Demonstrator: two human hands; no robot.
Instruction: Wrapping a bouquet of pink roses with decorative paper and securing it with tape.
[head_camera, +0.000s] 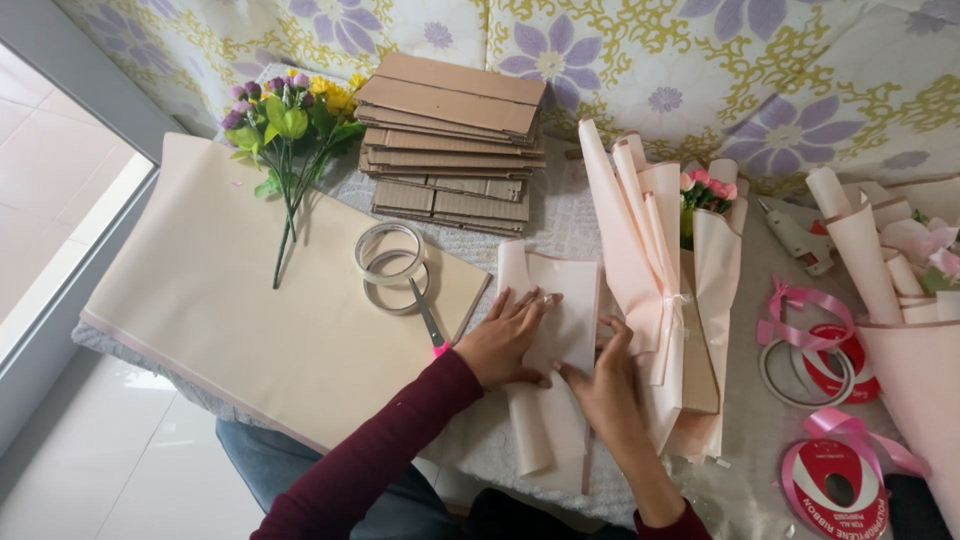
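Both hands rest on a folded piece of pale pink wrapping paper (560, 330) that lies near the middle of the table (560, 225), close to my edge of it. My left hand (505, 340) lies flat with the fingers spread, pressing the sheet down. My right hand (605, 385) sits just beside it, fingers bent onto the paper's right edge; whether it pinches the edge or only presses it I cannot tell.

At the far left lies a large stack of cream paper sheets (230, 300). On its upper end rests a bunch of artificial flowers (290, 120), purple and yellow with green stems. Two rolls of clear tape (390, 262) sit on the sheets' right part, with pink-handled scissors (428, 322) just below them, their handle near my left wrist. Behind, against the flowered cloth, stands a pile of flattened cardboard pieces (450, 140).

To the right of my hands lies a wrapped bouquet (675, 300) in the same pink paper, small pink blooms showing at its top. Further right are a glue gun (800, 240), pink ribbon spools (835, 480) and more rolled pink paper cones (870, 250).
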